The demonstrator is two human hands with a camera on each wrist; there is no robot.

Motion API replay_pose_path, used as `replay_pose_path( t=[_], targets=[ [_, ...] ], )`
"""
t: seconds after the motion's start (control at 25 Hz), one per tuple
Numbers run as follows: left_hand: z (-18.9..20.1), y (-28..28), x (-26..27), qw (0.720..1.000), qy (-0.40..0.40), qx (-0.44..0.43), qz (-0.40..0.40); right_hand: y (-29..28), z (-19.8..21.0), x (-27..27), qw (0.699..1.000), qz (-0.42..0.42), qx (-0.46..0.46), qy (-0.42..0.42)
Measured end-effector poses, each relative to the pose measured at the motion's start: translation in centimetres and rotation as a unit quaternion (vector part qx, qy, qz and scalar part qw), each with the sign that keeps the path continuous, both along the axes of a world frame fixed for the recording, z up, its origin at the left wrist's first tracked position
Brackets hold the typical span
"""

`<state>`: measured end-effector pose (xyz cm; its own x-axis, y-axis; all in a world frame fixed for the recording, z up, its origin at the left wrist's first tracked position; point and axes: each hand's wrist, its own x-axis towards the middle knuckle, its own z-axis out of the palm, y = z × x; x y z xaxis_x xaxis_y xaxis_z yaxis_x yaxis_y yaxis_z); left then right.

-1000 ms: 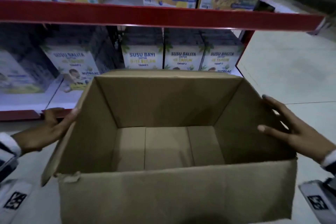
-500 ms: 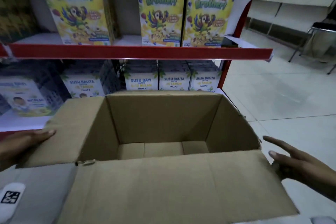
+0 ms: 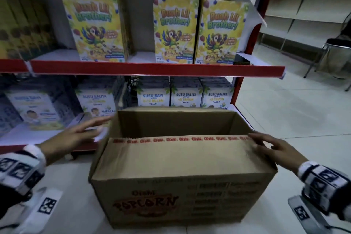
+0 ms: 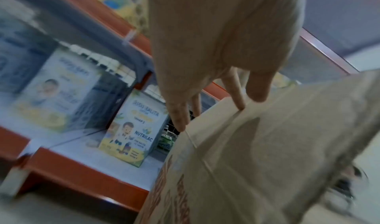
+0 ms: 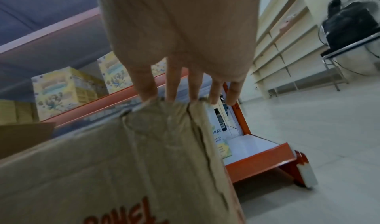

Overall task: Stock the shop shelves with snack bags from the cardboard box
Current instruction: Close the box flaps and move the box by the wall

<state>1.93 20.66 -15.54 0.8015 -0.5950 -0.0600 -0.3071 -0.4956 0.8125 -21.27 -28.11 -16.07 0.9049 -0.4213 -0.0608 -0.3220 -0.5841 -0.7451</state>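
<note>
A brown cardboard box (image 3: 171,186) printed "POPCORN" stands on the floor before the red-edged shelves (image 3: 152,69). Its near flap (image 3: 180,154), with a strip of red-printed tape, lies folded over the opening. Only bare cardboard shows inside, and no snack bags are in view. My left hand (image 3: 83,131) reaches to the box's left side with straight fingers; in the left wrist view its fingertips (image 4: 180,126) touch the edge of the box (image 4: 267,154). My right hand (image 3: 269,146) rests flat on the flap's right end, its fingertips (image 5: 148,96) on the box's crumpled corner (image 5: 168,113).
Yellow cereal boxes (image 3: 176,28) fill the upper shelf and white milk-powder boxes (image 3: 186,97) the lower one. Bare cream shelving (image 3: 307,5) and a metal chair (image 3: 334,53) stand at the far right. Pale tiled floor (image 3: 284,110) lies right of the box.
The near flap has swung over the box's opening. My right hand has come onto that flap and my left has reached forward along the left side. My view has risen.
</note>
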Motion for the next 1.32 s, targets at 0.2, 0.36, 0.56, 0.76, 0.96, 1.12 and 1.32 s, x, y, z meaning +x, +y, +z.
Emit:
replay_pose_path(
  t=[0.2,0.36,0.56,0.76,0.96,1.12,1.32],
  targets=[
    [0.2,-5.2,2.1,0.935,-0.021,0.345,-0.073,0.0,-2.0,1.2,0.999,0.001,-0.02,0.045],
    [1.2,-7.3,6.6,0.977,0.078,0.152,0.128,-0.2,-3.1,1.0,0.999,0.0,0.02,0.036],
    [0.8,-8.0,8.5,0.943,0.259,-0.095,0.189,0.2,-3.0,-0.1,0.999,0.018,0.036,0.021],
    [0.2,-6.5,7.4,0.937,0.285,-0.112,0.165,-0.3,-4.7,-0.7,0.993,-0.064,0.074,-0.068],
    [0.1,-5.4,5.6,0.9,0.296,-0.278,0.158,-0.1,-5.1,-0.5,0.981,-0.125,0.118,-0.085],
    [1.1,-3.1,3.4,0.865,0.358,-0.31,0.168,-0.3,-5.3,-0.6,0.979,-0.132,0.129,-0.08],
    [-2.2,-2.9,-0.5,0.954,0.221,-0.056,0.196,0.2,-5.1,0.2,0.956,-0.18,0.224,-0.06]
  ],
)
